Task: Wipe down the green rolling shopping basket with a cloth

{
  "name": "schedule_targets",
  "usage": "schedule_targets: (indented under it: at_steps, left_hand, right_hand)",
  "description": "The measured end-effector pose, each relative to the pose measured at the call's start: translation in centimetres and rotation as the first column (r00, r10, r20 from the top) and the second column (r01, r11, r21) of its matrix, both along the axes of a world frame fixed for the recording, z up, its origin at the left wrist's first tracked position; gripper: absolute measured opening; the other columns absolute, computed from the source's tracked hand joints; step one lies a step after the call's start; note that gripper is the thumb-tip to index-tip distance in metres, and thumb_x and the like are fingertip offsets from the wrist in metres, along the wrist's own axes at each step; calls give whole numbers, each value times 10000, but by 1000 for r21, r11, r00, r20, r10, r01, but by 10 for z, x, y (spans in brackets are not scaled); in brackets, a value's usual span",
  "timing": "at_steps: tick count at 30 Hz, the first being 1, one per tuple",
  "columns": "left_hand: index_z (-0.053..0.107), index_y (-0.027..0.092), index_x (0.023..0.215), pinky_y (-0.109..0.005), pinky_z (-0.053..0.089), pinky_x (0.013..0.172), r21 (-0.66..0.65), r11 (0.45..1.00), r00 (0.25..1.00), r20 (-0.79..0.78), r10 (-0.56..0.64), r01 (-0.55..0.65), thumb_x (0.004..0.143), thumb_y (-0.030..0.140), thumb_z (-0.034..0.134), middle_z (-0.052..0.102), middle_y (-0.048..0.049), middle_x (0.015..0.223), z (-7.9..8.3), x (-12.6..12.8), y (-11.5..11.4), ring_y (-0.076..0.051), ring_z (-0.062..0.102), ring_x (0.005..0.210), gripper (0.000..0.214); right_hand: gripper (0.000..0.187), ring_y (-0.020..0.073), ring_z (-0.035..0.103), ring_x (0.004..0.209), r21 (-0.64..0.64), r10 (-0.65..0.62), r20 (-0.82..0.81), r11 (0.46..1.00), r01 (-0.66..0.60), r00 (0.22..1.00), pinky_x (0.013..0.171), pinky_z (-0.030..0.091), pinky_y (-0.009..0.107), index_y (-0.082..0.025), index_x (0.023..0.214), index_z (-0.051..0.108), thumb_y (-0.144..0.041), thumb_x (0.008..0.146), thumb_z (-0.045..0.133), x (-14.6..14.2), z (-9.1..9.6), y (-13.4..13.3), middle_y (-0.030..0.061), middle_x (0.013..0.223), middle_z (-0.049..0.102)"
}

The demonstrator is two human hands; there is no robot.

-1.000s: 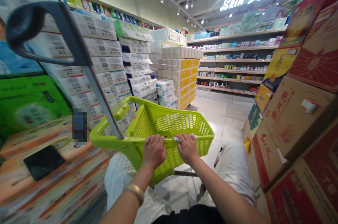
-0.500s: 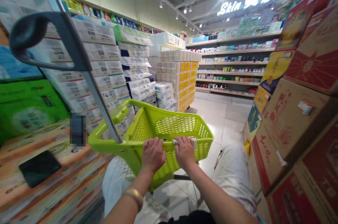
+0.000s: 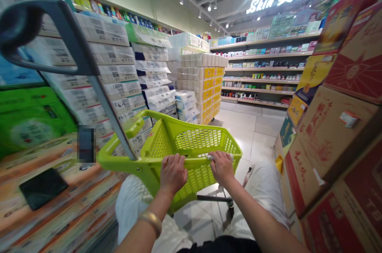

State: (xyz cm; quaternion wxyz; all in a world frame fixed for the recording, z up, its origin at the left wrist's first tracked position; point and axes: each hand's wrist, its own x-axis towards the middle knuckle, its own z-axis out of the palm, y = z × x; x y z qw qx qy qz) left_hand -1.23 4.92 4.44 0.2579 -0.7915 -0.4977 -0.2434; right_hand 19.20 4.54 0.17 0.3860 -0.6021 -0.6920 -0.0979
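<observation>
A lime-green shopping cart point(image 3: 143, 161) with perforated basket walls stands side-on before me, nothing lying in the visible part of its basket. My left hand point(image 3: 173, 172) is closed around the near rim, toward its middle. Farther right along that rim, my right hand point(image 3: 222, 168) presses a crumpled white cloth or tissue point(image 3: 211, 157) against the plastic; only small bits of it show past the fingers. A gold bangle point(image 3: 151, 221) circles my left wrist. Each of my knees is to one side of the cart.
Stacked tissue packs point(image 3: 122, 86) rise at the left, behind a grey loop handle on a metal pole point(image 3: 103, 98). A black flat object point(image 3: 43, 188) lies on orange packs. Cardboard cartons point(image 3: 331, 133) crowd the right. Product shelves point(image 3: 262, 70) stand at the back beyond the tiled floor.
My right hand has slid right along the rim with the white cloth or tissue. My left hand keeps its place on the rim. The view has shifted slightly.
</observation>
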Motion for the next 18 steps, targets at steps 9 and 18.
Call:
schedule_targets:
  at_steps: [9, 18]
  left_hand:
    - [590, 198, 857, -410, 311, 900, -40, 999, 1000, 6, 4, -4, 731, 196, 528, 599, -72, 836, 6, 4, -3, -261, 516, 886, 140]
    - [595, 209, 940, -422, 291, 918, -91, 996, 1000, 15, -12, 14, 701, 177, 539, 598, -80, 892, -1, 0, 1, -273, 501, 923, 248]
  right_hand:
    - [253, 185, 477, 883, -13, 136, -27, 991, -136, 990, 862, 284, 318, -237, 1067, 588, -183, 843, 485, -72, 18, 2, 25, 945, 596]
    - [270, 194, 485, 887, -5, 36, 76, 999, -36, 996, 857, 294, 322, -227, 1060, 607, -175, 843, 454, 18, -4, -4, 32, 930, 593]
